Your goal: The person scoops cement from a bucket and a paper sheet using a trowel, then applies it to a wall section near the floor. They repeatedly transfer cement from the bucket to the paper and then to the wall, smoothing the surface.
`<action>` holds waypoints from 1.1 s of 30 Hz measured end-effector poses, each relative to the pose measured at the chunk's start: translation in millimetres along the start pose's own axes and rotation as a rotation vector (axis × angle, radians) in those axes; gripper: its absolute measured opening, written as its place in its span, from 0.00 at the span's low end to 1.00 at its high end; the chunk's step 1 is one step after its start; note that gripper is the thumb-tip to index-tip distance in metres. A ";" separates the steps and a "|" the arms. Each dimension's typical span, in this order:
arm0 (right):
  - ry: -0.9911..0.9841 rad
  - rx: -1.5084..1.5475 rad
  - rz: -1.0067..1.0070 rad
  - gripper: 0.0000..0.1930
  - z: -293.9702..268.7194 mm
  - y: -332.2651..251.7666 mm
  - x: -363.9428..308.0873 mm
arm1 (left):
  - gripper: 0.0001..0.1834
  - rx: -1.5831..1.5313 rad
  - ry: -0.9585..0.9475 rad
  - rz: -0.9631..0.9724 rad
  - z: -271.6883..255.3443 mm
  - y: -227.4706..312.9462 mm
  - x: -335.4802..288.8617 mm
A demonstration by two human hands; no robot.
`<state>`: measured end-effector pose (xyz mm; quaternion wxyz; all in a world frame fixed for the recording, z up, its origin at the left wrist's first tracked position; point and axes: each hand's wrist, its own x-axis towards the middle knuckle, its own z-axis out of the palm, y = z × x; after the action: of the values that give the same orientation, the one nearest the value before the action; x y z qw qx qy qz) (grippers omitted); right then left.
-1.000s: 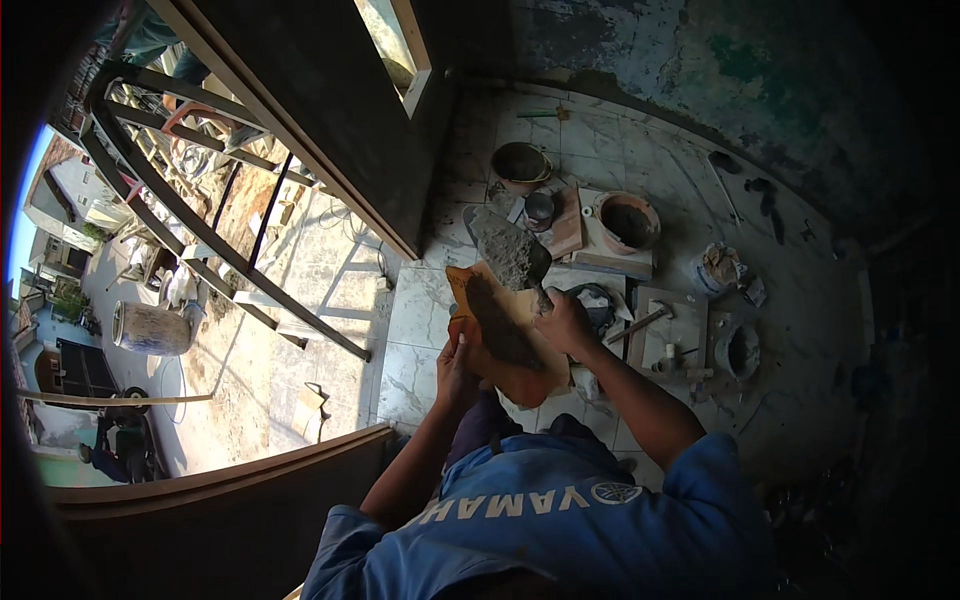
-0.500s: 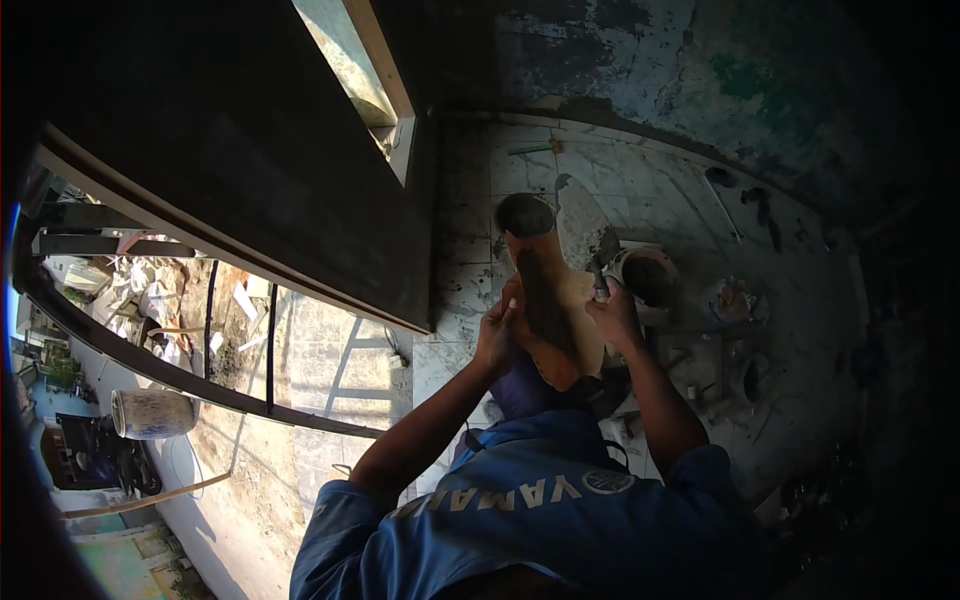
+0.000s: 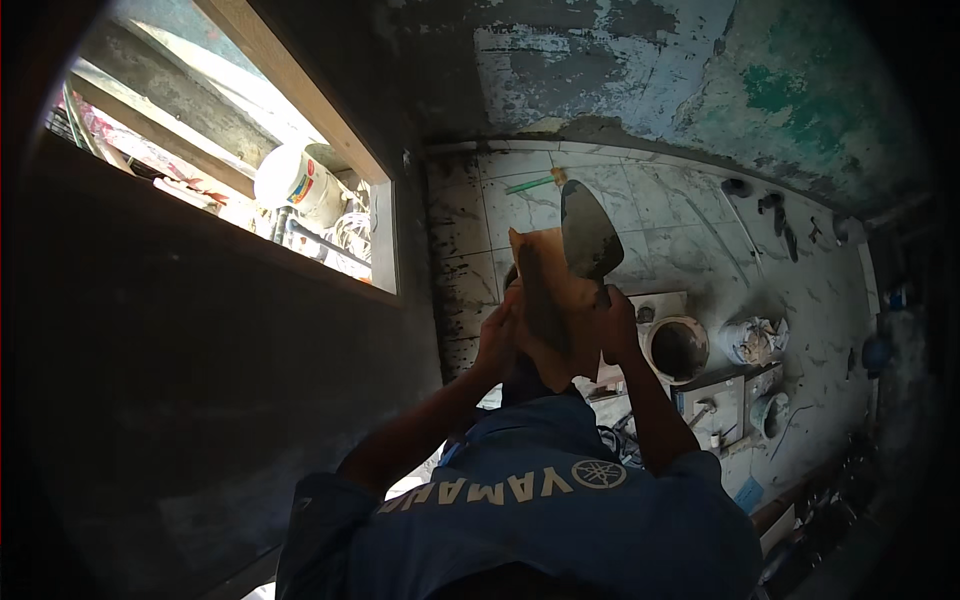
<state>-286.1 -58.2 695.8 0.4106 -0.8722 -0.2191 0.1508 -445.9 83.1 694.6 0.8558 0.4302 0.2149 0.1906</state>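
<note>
A torn brown sheet, paper or thin card (image 3: 578,335), is held up in front of my body with a long dark streak down its middle. My left hand (image 3: 496,340) is closed on its left edge, thumb on the face. At the sheet's right side, my right hand (image 3: 617,328) is closed round the handle of a pointing trowel (image 3: 590,232). The trowel's broad grey blade points away from me, over the sheet's upper right corner. Whether my right fingers also pinch the sheet is too dark to tell.
Right of my hands stands a round bucket (image 3: 704,352), with a crumpled white bag (image 3: 742,345) beyond it and a smaller pail (image 3: 768,415) nearer. A green-handled tool (image 3: 530,185) lies on the tiled floor. A dark wall with a window opening (image 3: 385,240) is close on my left.
The view has shifted, so the dark wall and window now fill the left side. The sheet is tilted more upright, and the trowel blade has moved slightly nearer, overlapping the sheet's corner.
</note>
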 end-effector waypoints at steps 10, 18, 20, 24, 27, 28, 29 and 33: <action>-0.085 -0.051 -0.092 0.11 22.0 -101.0 235.1 | 0.18 -0.137 0.168 -0.066 -30.2 73.0 219.4; -0.228 -0.154 -0.124 0.11 98.7 -130.5 434.2 | 0.19 -0.193 0.298 -0.069 -74.5 106.5 387.6; -0.289 -0.191 -0.154 0.11 120.0 -140.1 486.2 | 0.20 -0.190 0.356 0.008 -86.7 103.6 430.8; -0.438 -0.203 -0.256 0.11 147.7 -157.8 567.6 | 0.20 -0.128 0.513 0.103 -90.3 126.9 496.1; -0.492 -0.224 -0.341 0.10 175.8 -165.5 624.6 | 0.20 -0.198 0.619 0.128 -97.4 123.8 535.5; -0.503 -0.249 -0.398 0.09 182.0 -172.9 639.7 | 0.21 -0.200 0.659 0.148 -95.8 126.9 546.8; -0.541 -0.250 -0.383 0.08 185.9 -179.0 650.4 | 0.21 -0.211 0.711 0.171 -93.9 129.1 556.7; -0.688 -0.211 -0.505 0.09 198.8 -184.8 694.8 | 0.21 -0.261 0.936 0.211 -82.9 117.7 589.7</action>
<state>174.6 527.4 659.9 0.2463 -0.7273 -0.5637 0.3042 -14.2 504.5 626.2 0.6902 0.2072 0.5059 0.4740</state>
